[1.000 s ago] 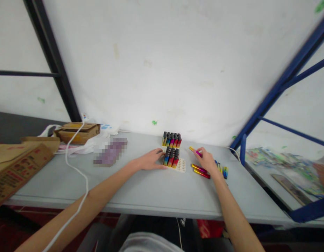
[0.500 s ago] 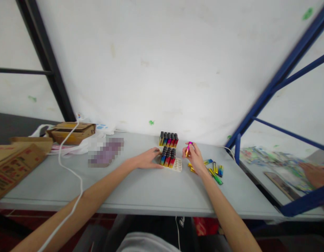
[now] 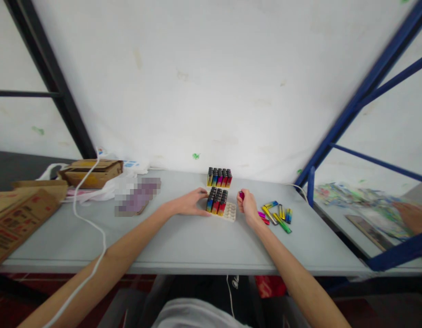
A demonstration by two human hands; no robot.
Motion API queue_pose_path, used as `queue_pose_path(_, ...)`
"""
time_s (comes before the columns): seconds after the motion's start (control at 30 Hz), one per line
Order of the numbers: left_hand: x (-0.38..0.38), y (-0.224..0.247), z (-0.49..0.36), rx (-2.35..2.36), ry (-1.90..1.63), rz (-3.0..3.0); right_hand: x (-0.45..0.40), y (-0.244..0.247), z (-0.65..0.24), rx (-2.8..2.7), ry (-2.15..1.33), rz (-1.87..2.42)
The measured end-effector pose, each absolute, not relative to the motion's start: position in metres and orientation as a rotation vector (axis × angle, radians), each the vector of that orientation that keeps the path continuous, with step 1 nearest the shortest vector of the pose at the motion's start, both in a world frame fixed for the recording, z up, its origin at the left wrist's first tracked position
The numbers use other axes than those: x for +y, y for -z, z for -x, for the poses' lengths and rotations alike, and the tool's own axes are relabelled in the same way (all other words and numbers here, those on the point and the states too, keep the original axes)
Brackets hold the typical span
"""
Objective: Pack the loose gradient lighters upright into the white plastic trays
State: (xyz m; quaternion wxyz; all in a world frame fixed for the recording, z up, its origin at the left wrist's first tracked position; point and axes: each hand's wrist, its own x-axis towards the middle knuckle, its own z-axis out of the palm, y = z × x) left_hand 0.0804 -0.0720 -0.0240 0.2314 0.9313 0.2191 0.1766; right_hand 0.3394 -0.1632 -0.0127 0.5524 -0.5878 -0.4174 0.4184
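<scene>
Upright lighters with black tops and shiny coloured bodies [image 3: 216, 202] fill the left part of a white tray with round holes [image 3: 230, 212]. My left hand [image 3: 192, 202] curves around the tray's left end, thumb at the front corner and fingers towards the back, steadying it. My right hand [image 3: 247, 205] is closed around a purple lighter [image 3: 241, 195], just right of the tray's bare holes; most of the lighter is hidden by the fingers. Several loose lighters [image 3: 282, 223], green, yellow, blue and pink, lie on the table beyond that hand.
A second block of upright lighters [image 3: 219, 177] stands behind, near the wall. On the left are cardboard boxes [image 3: 26, 214], a plastic bag and a blurred purple item [image 3: 139, 197]. A white cable [image 3: 103, 232] hangs across my left forearm. Past the blue frame [image 3: 351, 114], another person's hand shows.
My right hand has moved slightly left and turned the purple lighter, so mostly one end shows. Pink lighters beneath that hand have come into view. My left hand stays at the tray.
</scene>
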Motion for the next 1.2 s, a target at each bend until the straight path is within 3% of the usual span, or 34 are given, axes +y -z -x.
queue_pose_path(0.6, -0.078, 0.017, -0.081, 0.621, -0.469, -2.572, -0.164, 0.016, -0.337, -1.084, -0.894, 1.457)
queue_pose_path(0.83, -0.076, 0.02, -0.08, 0.625, -0.455, -2.574, -0.159, 0.016, -0.339, -1.032, -1.029, 1.283)
queue_pose_path(1.2, -0.077, 0.018, -0.08, 0.651, -0.455, -2.55, -0.154, 0.027, -0.348, -1.274, -0.883, 1.04)
